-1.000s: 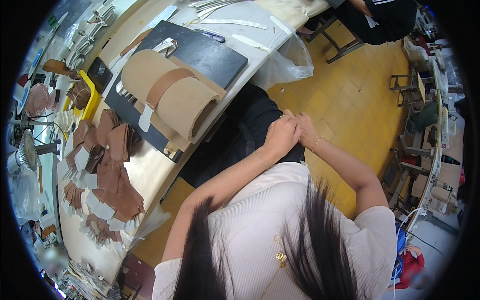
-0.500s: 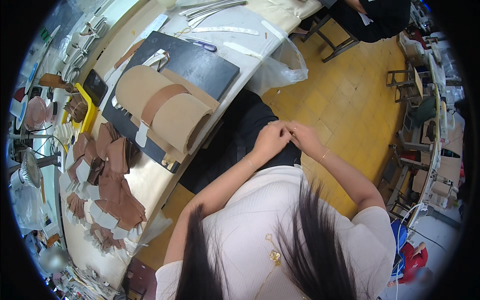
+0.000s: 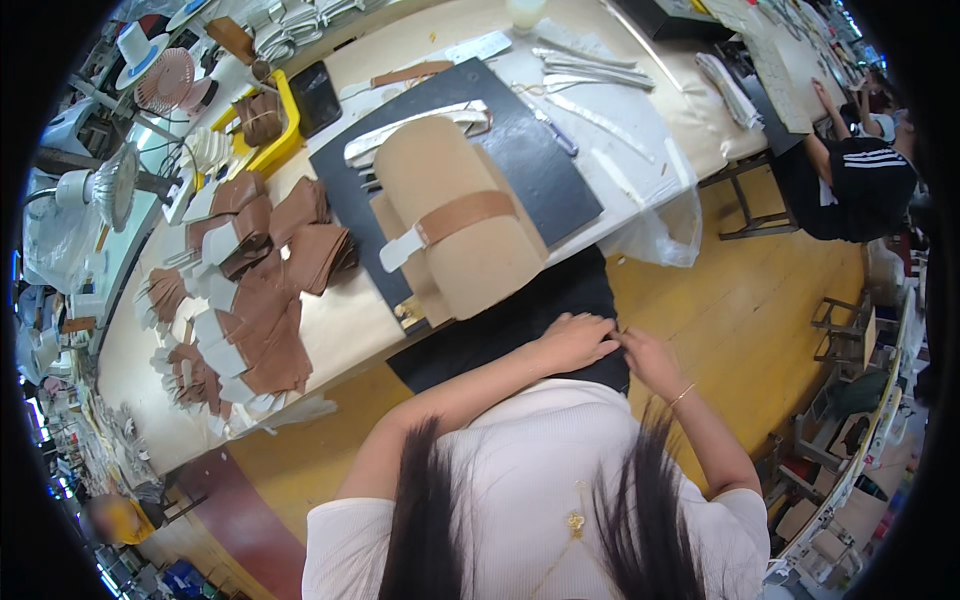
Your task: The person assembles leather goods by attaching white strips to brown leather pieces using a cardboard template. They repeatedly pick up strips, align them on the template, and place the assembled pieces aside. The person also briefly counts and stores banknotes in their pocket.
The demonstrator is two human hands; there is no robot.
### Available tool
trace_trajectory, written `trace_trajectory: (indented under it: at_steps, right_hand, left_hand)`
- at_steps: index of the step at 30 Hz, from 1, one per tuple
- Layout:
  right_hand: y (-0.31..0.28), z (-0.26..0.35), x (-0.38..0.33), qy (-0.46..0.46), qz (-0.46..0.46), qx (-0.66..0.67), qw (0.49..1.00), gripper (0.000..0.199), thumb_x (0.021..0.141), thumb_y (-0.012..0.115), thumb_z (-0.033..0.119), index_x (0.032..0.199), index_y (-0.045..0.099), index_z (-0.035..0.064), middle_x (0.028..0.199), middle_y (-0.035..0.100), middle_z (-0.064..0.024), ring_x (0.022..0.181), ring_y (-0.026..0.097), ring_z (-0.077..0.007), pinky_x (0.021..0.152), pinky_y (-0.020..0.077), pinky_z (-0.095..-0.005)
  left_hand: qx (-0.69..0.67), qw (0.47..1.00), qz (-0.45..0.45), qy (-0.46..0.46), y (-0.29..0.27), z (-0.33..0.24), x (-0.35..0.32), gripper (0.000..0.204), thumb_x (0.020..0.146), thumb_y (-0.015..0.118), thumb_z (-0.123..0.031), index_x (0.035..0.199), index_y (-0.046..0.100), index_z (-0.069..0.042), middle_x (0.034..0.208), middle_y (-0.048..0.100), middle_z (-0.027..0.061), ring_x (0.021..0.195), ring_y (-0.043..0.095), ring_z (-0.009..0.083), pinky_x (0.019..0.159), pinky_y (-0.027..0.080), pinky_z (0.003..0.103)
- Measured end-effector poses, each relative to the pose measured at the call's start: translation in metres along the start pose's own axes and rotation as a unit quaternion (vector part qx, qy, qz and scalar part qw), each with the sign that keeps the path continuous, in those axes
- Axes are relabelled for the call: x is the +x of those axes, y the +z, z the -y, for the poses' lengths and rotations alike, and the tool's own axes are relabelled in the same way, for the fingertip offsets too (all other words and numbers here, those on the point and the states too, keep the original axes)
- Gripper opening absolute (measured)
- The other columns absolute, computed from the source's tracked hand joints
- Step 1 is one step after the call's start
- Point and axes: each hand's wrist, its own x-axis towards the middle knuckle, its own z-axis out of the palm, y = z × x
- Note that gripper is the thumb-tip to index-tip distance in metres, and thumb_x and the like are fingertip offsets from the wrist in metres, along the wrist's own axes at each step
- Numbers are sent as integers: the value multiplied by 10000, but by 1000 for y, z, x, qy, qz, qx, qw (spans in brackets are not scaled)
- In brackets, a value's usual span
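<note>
Over my lap, my left hand (image 3: 580, 341) and my right hand (image 3: 650, 362) meet at the fingertips, both with closed fingers. Whatever may be pinched between them is too small or hidden to make out. On the table in front, nearest to my hands, lies a tan rounded form (image 3: 440, 165) on a black board (image 3: 545, 180). A brown leather strip (image 3: 468, 214) goes across the form, and its pale end tab (image 3: 402, 250) hangs over the left side. Neither hand touches the form or the strip.
Fanned stacks of brown leather pieces (image 3: 265, 340) with pale tabs cover the table's left. Behind are a yellow tray (image 3: 288, 115), a black phone (image 3: 318, 98), a purple-handled cutter (image 3: 560, 138) and white strips (image 3: 605, 125). A plastic bag (image 3: 665, 235) hangs off the edge. Another person (image 3: 850, 180) sits far right.
The view has swung, so the table and form now appear farther right. My hands stay together over my lap, the left one lying flatter across than before.
</note>
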Motion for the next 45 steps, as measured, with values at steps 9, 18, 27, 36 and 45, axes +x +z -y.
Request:
trace_trajectory:
  at_steps: [9,18,27,36,45]
  right_hand:
    - [-132,12,130,-59,-11,-68,996,156,856,537,101,964,631,40,879,597,-127,858,598,-315,711,481,-405]
    - [-126,8,310,-85,-294,-185,934,196,802,639,122,977,636,35,957,579,-108,892,549,-305,765,447,-402]
    - [-123,1,309,50,-186,-3,981,190,797,646,74,975,618,13,829,570,-103,774,565,-221,713,459,-330]
    - [-144,32,299,5,-170,267,949,161,861,603,83,978,595,-27,812,611,-76,652,589,-148,633,484,-265]
    - [-175,168,240,-56,166,388,905,83,834,638,58,871,612,-12,705,644,-67,507,540,-53,447,410,-169]
  left_hand:
    - [-105,971,-13,-217,-81,4,-74,596,927,396,-513,1300,473,-54,1384,398,191,1321,329,308,1099,237,369]
    - [-385,812,-161,-409,-162,-45,-196,345,951,486,-295,1122,589,-14,995,659,94,913,637,174,758,523,287]
    - [-591,628,-479,-163,-178,-7,-149,331,885,585,-120,1163,502,40,889,622,107,655,633,167,539,528,234]
    - [-494,691,-506,-150,-196,-35,-117,180,843,590,13,1017,579,58,739,631,118,625,639,154,553,537,230]
    - [-512,702,-465,-172,-195,-39,-121,215,887,585,-68,1053,588,69,838,643,132,716,657,164,630,545,245]
